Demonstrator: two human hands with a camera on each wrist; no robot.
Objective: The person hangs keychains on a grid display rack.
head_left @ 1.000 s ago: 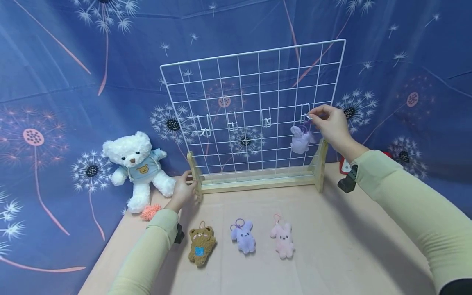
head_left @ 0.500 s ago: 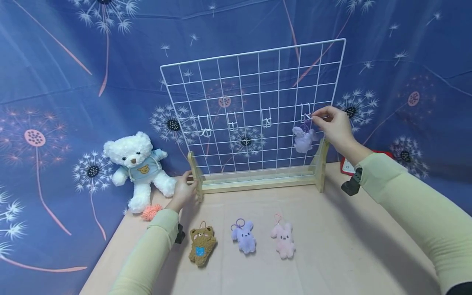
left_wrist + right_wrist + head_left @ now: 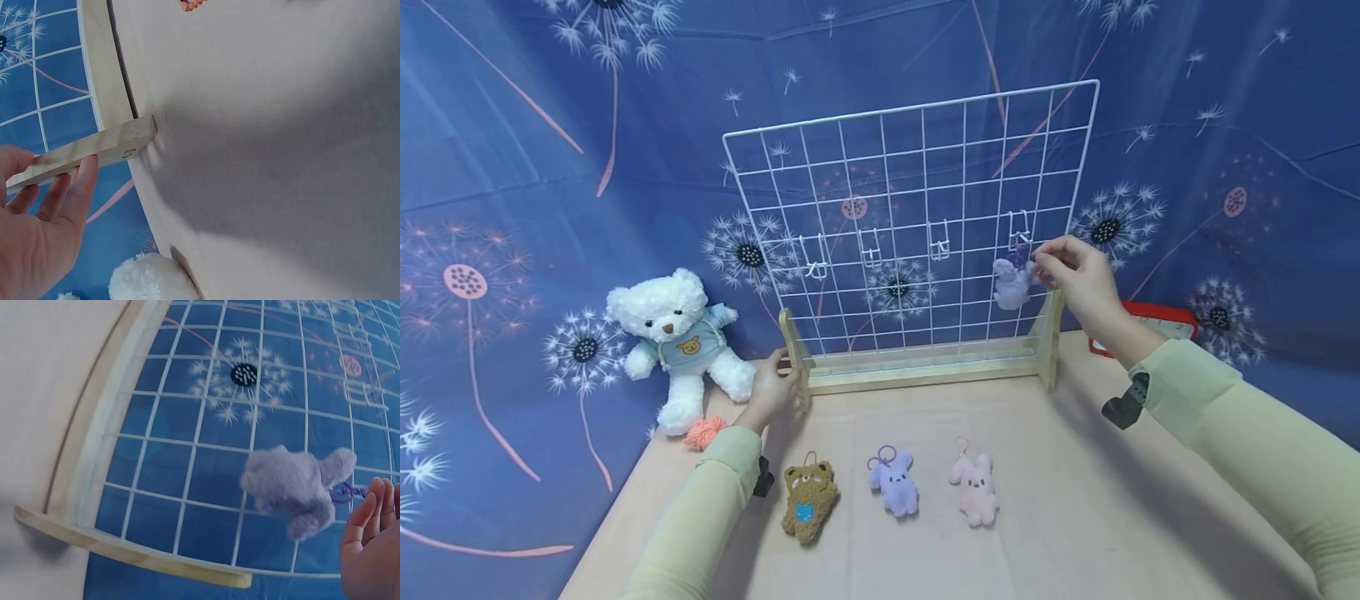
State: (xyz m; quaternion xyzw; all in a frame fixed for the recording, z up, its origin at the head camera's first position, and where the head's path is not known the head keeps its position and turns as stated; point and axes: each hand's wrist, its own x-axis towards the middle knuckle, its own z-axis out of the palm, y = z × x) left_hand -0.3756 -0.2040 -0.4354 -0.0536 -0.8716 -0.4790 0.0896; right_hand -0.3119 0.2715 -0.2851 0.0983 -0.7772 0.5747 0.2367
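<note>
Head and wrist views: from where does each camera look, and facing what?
Head: on the head, facing forward and down at the wire grid; left hand and right hand show.
Left wrist: worn there, facing the wooden support and tabletop; left hand shows.
Right wrist: worn there, facing the hanging purple plush; right hand shows.
All three share the wire grid.

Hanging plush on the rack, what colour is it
The hanging plush is pale purple, best seen in right wrist view.

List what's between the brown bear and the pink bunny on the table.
One purple bunny, touching neither the brown bear nor the pink bunny; the head view shows it.
</note>
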